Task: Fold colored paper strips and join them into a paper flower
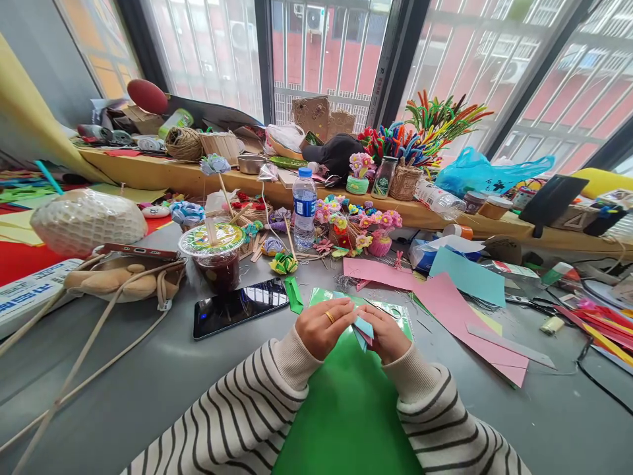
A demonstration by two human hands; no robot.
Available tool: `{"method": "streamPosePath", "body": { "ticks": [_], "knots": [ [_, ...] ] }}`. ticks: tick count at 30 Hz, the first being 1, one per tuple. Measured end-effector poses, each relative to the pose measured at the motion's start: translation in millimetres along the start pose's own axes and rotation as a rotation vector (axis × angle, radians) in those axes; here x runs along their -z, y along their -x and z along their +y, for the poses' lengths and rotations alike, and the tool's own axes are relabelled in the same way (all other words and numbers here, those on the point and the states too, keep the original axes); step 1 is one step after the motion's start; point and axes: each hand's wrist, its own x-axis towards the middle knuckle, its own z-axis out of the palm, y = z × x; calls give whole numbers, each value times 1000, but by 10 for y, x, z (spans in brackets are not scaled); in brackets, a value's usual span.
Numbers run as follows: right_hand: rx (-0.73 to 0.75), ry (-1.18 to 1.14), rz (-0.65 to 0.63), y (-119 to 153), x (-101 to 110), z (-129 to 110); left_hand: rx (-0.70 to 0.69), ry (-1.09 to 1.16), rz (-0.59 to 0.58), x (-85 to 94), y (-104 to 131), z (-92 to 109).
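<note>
Both my hands meet over a green sheet [346, 409] on the grey table. My left hand [324, 324], with a ring on one finger, is closed with its fingertips against the folded paper. My right hand [386, 332] pinches the same folded paper [364, 328], which is light blue with a bit of pink showing at its lower end. Part of the paper is hidden behind my fingers. Just left of my hands lie a folded green paper strip [293, 295] and a black phone [241, 307].
A lidded cup of dark drink [216, 264] stands left, and a water bottle [304, 210] behind my hands. Paper flowers [346, 221] crowd the back. Pink paper [465, 316] and blue paper [467, 277] lie right, near a ruler [512, 344]. A strapped pouch [123, 280] sits left.
</note>
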Motion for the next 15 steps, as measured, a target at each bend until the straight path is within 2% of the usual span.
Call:
{"method": "streamPosePath", "body": {
  "ticks": [4, 7, 9, 11, 13, 15],
  "knots": [
    [-105, -64, -88, -10, 49, -7, -87, 3, 57, -12, 13, -32],
    [-145, -53, -151, -16, 109, -55, -24, 153, 146, -35, -4, -44],
    [-93, 3, -170, -11, 148, -102, 149, 338, 184, -50, -26, -47],
    [39, 101, -160, 2, 180, -142, 398, 579, 177, -60, -49, -50],
    [183, 202, -103, 21, 205, -168, 625, 817, 152, -62, -69, -57],
    [313, 308, -1, 42, 223, -179, 779, 972, 133, -56, -84, -63]
  ]
}}
